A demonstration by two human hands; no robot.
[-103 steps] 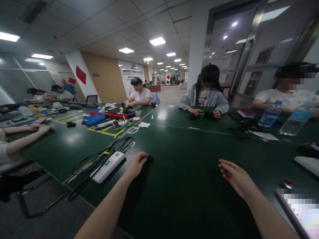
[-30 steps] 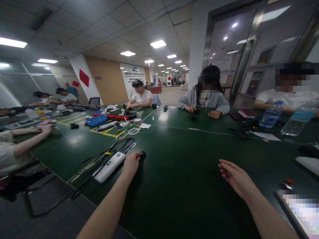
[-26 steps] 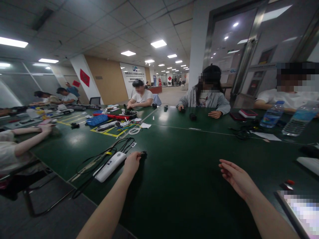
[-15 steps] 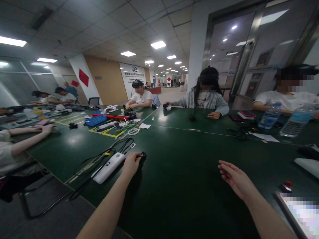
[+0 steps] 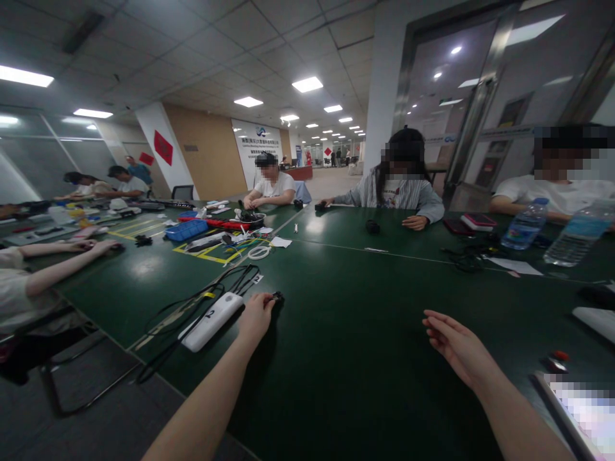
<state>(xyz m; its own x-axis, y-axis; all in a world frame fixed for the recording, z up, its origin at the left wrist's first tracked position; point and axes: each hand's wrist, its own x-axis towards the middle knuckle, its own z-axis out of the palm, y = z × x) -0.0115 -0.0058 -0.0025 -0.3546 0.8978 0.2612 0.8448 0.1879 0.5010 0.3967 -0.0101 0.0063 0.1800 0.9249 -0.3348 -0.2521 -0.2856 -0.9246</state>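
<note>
My left hand (image 5: pixel 257 315) rests over the green table (image 5: pixel 346 333), its fingertips closed on a small dark object (image 5: pixel 277 297). That object looks black with a metallic glint, and its kind is too small to make out; the fingers cover part of it. Just left of this hand lies a white power strip (image 5: pixel 211 323) marked 2, with black cables (image 5: pixel 192 307) looped beside it. My right hand (image 5: pixel 456 346) is on the other side, palm turned inward and fingers loosely stretched out. It holds nothing.
Right of my right hand are a phone with a lit screen (image 5: pixel 581 410) and a small red-topped item (image 5: pixel 558 360). Two water bottles (image 5: pixel 524 224) stand farther back. A blue basket (image 5: pixel 186 230) and a white cable coil (image 5: pixel 259 253) lie left. Several people sit around the table.
My hands keep nearly the same pose, the small object still in the left one. Across the table, a person's hand has shifted slightly over a dark object. The view has moved a little.
</note>
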